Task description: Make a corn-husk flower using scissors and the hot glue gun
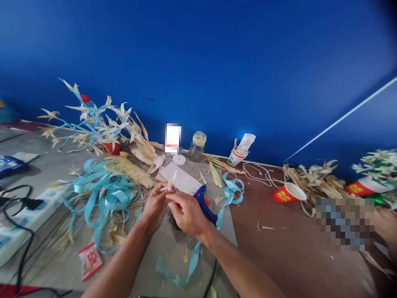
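Observation:
A small pale flower of dried corn husk (172,181) points up between my fingertips over the middle of the table. My left hand (155,205) pinches it at the base. The fingers of my right hand (190,214) are closed at the same spot, pressed to the base from the right. Just behind my right hand lies a dark blue glue gun (205,205), partly covered by it. Light blue ribbon (228,194) runs past the glue gun and down the table. White card (180,178) lies beyond my fingers.
On the left are tangled blue ribbon (119,198), a branch of husk flowers (119,118), a power strip (34,217) and a red packet (90,261). Behind stand a glass jar (196,150) and a paper cup (237,156). A red cup (289,193) and another person's hand (386,225) are right.

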Demonstrator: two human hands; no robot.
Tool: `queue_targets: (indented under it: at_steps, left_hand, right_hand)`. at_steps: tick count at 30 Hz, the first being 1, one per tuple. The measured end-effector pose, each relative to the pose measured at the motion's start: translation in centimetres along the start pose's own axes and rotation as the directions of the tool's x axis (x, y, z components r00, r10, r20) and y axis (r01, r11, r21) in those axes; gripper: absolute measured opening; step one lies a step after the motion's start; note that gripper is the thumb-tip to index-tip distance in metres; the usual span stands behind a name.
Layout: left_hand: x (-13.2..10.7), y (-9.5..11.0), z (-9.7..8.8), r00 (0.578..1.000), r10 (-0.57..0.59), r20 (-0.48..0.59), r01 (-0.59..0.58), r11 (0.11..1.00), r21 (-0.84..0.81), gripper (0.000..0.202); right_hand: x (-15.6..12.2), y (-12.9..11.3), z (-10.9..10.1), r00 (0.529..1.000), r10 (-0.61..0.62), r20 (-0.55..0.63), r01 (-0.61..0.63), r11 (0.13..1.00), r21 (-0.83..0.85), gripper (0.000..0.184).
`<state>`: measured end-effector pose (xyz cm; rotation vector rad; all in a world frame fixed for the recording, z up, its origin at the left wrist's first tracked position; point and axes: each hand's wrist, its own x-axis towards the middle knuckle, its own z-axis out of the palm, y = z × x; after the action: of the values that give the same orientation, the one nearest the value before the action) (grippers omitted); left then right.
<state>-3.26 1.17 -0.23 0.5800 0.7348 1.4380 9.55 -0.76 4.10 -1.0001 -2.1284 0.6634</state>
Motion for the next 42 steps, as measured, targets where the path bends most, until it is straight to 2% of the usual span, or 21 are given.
queue_targets:
  at_steps: [2, 5, 9, 11, 12, 15, 16, 19, 22, 29, 32, 35, 39, 42]
  left_hand:
    - [0.2, 0.1, -0.2, 0.999, 0.036, -0.019, -0.037, 0.999, -0.007, 0.020]
    - [0.3, 0.2, -0.2, 0.997, 0.068, -0.041, -0.069, 0.998, -0.006, 0.020]
    - [0.3, 0.4, -0.1, 0.996, 0.063, -0.061, -0.063, 0.998, 0.003, 0.022]
    - [0.3, 0.3, 0.0, 0.996, 0.061, -0.065, -0.061, 0.998, 0.007, 0.022]
    - [0.3, 0.3, 0.0, 0.996, 0.060, -0.064, -0.059, 0.998, 0.006, 0.022]
    - [0.4, 0.3, -0.1, 0.998, 0.036, -0.058, -0.035, 0.999, 0.011, 0.023]
    - [0.4, 0.3, -0.1, 0.998, 0.033, -0.059, -0.032, 0.999, 0.009, 0.023]
    - [0.4, 0.3, -0.1, 0.995, 0.052, -0.079, -0.053, 0.999, -0.007, 0.021]
    - [0.5, 0.2, -0.2, 0.992, 0.070, -0.101, -0.071, 0.997, -0.012, 0.021]
    - [0.3, 0.1, -0.1, 0.994, 0.029, -0.101, -0.030, 1.000, -0.005, 0.024]
    - [0.2, 0.1, 0.2, 0.992, 0.035, -0.119, -0.035, 0.999, 0.001, 0.025]
    - [0.2, 0.0, 0.3, 0.993, 0.025, -0.119, -0.026, 1.000, -0.007, 0.024]
    - [0.2, -0.3, 0.1, 0.994, 0.045, -0.103, -0.045, 0.999, -0.002, 0.022]
    - [0.1, -0.3, -0.2, 0.989, 0.092, -0.119, -0.089, 0.996, 0.031, 0.019]
  right_hand:
    - [-0.1, 0.5, -0.2, 0.999, 0.031, 0.042, -0.027, 0.996, -0.080, 0.017]
    - [-0.2, 1.1, -1.1, 0.995, 0.086, 0.057, -0.081, 0.992, -0.092, 0.022]
    - [-0.1, 1.1, -1.9, 0.992, 0.125, -0.018, -0.126, 0.990, -0.059, 0.021]
    - [0.0, 0.9, -1.7, 0.991, 0.124, -0.047, -0.126, 0.991, -0.042, 0.018]
    - [0.1, 0.9, -1.4, 0.993, 0.110, -0.041, -0.111, 0.993, -0.034, 0.023]
    - [0.1, 0.8, -0.4, 0.999, 0.026, 0.046, -0.025, 0.999, -0.025, 0.040]
    - [0.0, 0.9, -0.1, 0.996, 0.003, 0.085, 0.000, 0.999, -0.038, 0.038]
    - [-0.2, 1.0, 0.2, 0.972, -0.034, 0.231, 0.063, 0.991, -0.122, 0.018]
    - [-0.2, 1.1, -0.2, 0.951, -0.025, 0.309, 0.086, 0.979, -0.185, 0.021]
    - [0.9, 1.7, -0.9, 0.985, 0.096, 0.141, -0.063, 0.972, -0.226, 0.013]
    - [1.3, 2.6, -0.8, 0.982, 0.161, 0.102, -0.122, 0.944, -0.306, 0.018]
    - [2.1, 3.6, -0.9, 0.983, 0.168, 0.076, -0.135, 0.935, -0.328, 0.023]
    - [4.7, 5.2, -0.9, 0.987, 0.141, 0.080, -0.113, 0.951, -0.288, 0.021]
    - [7.6, 6.7, -0.7, 0.989, 0.113, 0.094, -0.093, 0.976, -0.195, 0.023]
